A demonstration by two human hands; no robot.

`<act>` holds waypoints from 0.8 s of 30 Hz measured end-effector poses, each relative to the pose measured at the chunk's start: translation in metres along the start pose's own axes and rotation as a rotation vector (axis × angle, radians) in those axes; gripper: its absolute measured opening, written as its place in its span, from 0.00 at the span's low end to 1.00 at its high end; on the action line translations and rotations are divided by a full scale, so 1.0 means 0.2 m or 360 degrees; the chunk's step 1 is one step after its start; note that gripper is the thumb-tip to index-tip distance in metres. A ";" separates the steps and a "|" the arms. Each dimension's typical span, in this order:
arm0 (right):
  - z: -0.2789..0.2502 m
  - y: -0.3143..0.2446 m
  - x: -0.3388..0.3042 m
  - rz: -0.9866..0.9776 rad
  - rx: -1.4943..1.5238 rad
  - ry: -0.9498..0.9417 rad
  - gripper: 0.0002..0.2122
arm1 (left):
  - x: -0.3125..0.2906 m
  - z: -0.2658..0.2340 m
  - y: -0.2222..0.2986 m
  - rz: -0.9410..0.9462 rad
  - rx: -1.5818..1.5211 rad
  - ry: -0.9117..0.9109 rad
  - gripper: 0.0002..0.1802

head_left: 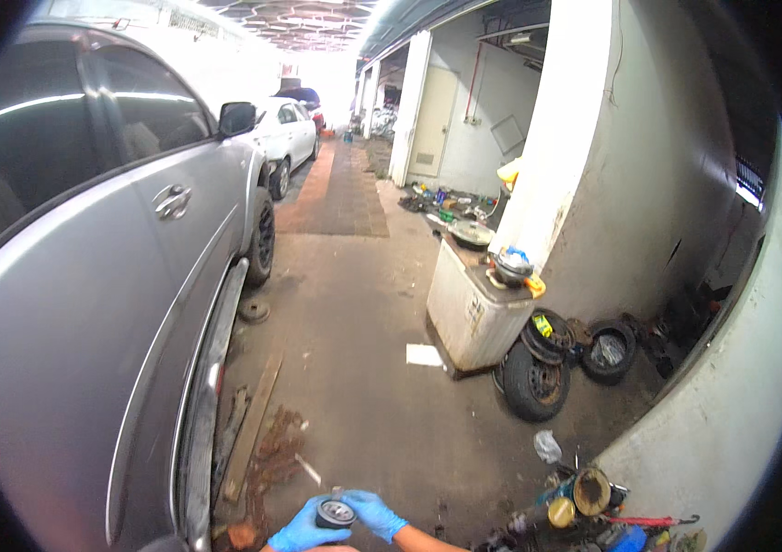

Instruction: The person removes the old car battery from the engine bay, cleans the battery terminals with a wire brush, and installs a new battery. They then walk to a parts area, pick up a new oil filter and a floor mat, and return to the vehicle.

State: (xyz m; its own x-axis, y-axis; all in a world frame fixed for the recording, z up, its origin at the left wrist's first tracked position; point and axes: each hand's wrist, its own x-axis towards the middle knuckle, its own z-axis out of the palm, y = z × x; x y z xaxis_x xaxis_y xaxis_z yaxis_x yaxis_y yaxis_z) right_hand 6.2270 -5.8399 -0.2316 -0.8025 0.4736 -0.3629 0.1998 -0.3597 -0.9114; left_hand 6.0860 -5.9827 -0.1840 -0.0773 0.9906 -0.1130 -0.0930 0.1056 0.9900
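Note:
Low in the middle of the head view, my left hand [302,530] in a blue glove is wrapped round a short black canister, which looks like an oil filter [335,513]. Its round, pale metal end is turned up. Beside it, my right hand [373,513], also in a blue glove, has its fingers drawn together close to the far rim. A small greyish thing [337,493] shows at those fingertips, too small to name. Whether the right fingers touch the canister is unclear.
A grey vehicle [147,276] stands along my left, with a wooden plank [253,428] beside its running board. A white box [473,313] and tires [536,382] stand at the right. Containers and tools [591,492] lie cluttered at lower right. A white car [288,133] is farther off.

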 end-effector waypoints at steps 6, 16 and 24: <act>-0.36 -0.62 0.87 0.0406 -0.0087 -0.0195 0.31 | 0.89 -0.38 0.18 -0.0082 -0.0516 0.0393 0.28; -1.84 -1.37 2.06 -0.0238 -0.0378 0.0641 0.14 | 3.07 -0.91 0.72 0.0407 0.0708 -0.0055 0.54; -2.55 -1.99 3.20 -0.0132 0.0280 0.0615 0.13 | 4.56 -1.19 0.59 0.0205 0.0167 -0.0106 0.64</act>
State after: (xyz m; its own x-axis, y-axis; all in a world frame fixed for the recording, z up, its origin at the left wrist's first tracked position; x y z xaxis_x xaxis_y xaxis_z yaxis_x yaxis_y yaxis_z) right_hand 5.9198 -4.9838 -0.1992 -0.5357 0.7607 -0.3665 0.0178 -0.4238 -0.9056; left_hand 5.7685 -5.0872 -0.1901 -0.0157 0.9997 0.0176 0.0177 -0.0173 0.9997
